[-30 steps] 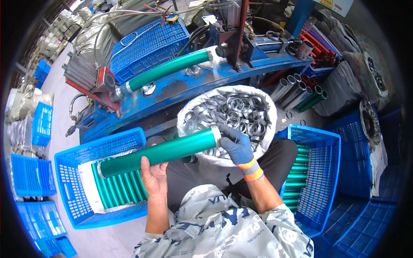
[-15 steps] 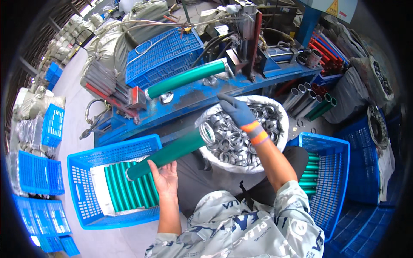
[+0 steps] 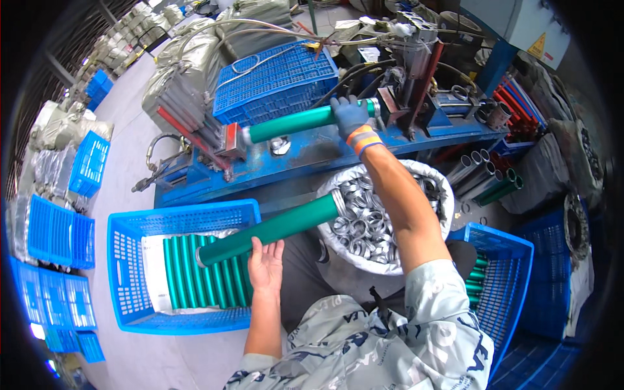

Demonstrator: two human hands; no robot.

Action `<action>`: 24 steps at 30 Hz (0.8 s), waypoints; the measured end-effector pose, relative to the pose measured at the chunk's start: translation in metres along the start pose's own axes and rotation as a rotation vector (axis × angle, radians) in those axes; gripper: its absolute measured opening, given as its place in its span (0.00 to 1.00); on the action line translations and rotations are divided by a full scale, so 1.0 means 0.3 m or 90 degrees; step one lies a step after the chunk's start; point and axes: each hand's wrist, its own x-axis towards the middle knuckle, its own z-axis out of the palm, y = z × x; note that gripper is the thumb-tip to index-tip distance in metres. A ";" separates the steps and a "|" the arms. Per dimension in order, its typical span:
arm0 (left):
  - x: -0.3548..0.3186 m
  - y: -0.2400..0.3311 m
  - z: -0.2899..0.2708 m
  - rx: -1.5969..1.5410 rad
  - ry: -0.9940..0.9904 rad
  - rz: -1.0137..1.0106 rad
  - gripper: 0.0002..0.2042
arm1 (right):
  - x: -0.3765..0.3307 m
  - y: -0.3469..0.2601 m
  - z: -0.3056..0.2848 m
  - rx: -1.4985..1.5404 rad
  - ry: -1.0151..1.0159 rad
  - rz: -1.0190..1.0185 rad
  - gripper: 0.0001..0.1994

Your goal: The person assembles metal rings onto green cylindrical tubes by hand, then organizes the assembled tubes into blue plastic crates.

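Observation:
My left hand (image 3: pixel 266 265), bare, holds up a green metal tube (image 3: pixel 286 222) from below, its fingers and thumb against the underside. The tube slants up to the right, with a silvery ring at its upper end. My right hand (image 3: pixel 351 117), in a dark glove with an orange cuff, is closed round a second green tube (image 3: pixel 289 123) on the blue machine bench (image 3: pixel 305 153). That tube lies between two metal end blocks and has a ring on its right end. A white-lined tub (image 3: pixel 331 244) of loose metal rings (image 3: pixel 367 224) stands below my right forearm.
Left of me a blue crate (image 3: pixel 120 273) holds a row of green tubes; another blue crate (image 3: pixel 504 286) with tubes stands at my right. Upright tubes (image 3: pixel 487 175) stand beyond the tub. Stacked blue crates (image 3: pixel 279 78) sit behind the bench, with hoses above.
My right hand has moved from above the ring tub up to the tube on the bench and closed round it. My left hand still supports its tube. The whole view has shifted slightly.

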 end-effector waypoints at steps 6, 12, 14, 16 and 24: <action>0.200 -0.137 0.131 0.041 0.024 -0.015 0.30 | -0.165 0.059 -0.601 0.447 0.222 -0.081 0.36; 0.667 -0.315 0.550 0.050 -0.089 -0.025 0.34 | -0.674 0.324 -0.856 0.917 0.328 0.138 0.38; 0.857 -0.326 0.610 0.045 -0.066 -0.016 0.34 | -0.907 0.379 -0.899 0.952 0.345 0.246 0.37; 0.999 -0.339 0.629 0.047 -0.019 -0.014 0.34 | -1.122 0.405 -0.890 0.976 0.396 0.314 0.36; 1.218 -0.429 0.546 0.084 0.046 -0.038 0.34 | -1.490 0.421 -1.039 0.891 0.407 0.470 0.35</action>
